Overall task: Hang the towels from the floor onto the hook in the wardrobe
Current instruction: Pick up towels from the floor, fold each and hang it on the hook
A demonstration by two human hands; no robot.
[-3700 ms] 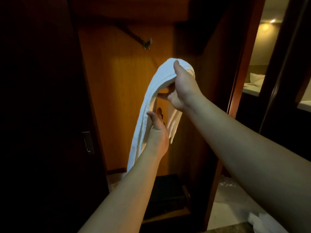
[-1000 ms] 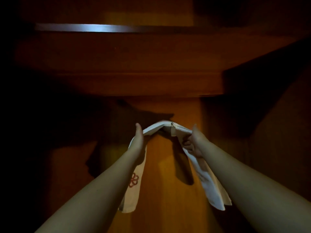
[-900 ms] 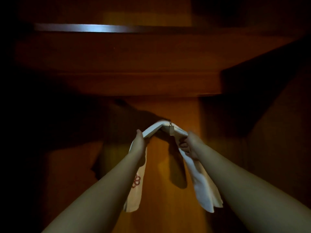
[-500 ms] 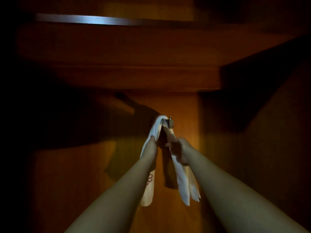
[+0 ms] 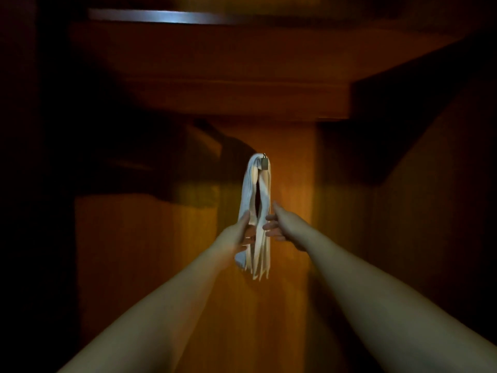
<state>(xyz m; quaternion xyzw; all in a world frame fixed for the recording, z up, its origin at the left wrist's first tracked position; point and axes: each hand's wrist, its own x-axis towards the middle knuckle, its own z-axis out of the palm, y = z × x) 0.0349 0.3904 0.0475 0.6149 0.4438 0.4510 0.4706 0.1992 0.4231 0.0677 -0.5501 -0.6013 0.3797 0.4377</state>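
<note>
A: Where is the towel [image 5: 255, 208]?

B: It hangs doubled over the hook [image 5: 264, 162] on the back panel [image 5: 290, 200] of the wardrobe, both halves dropping side by side in narrow folds. The small metal hook shows at the top of the fold, just under the wooden shelf [image 5: 209, 84].

A: And the person's hands?

B: Both arms reach up from below. The left hand [image 5: 237, 234] is at the left side of the hanging cloth, about halfway down, its fingers stretched upward along the fabric and touching it. The right hand [image 5: 281, 224] is at the right side at the same height, fingers spread and loosely extended toward the towel, their tips at its edge.

A: Is either hand pinching the cloth?

B: Neither visibly curls round it. The light is dim, so whether the right fingertips really touch cannot be told.

A: Anything else in view?

B: A pale strip [image 5: 161, 16] gleams along the top, above the shelf; the sides of the wardrobe are in deep shadow.
</note>
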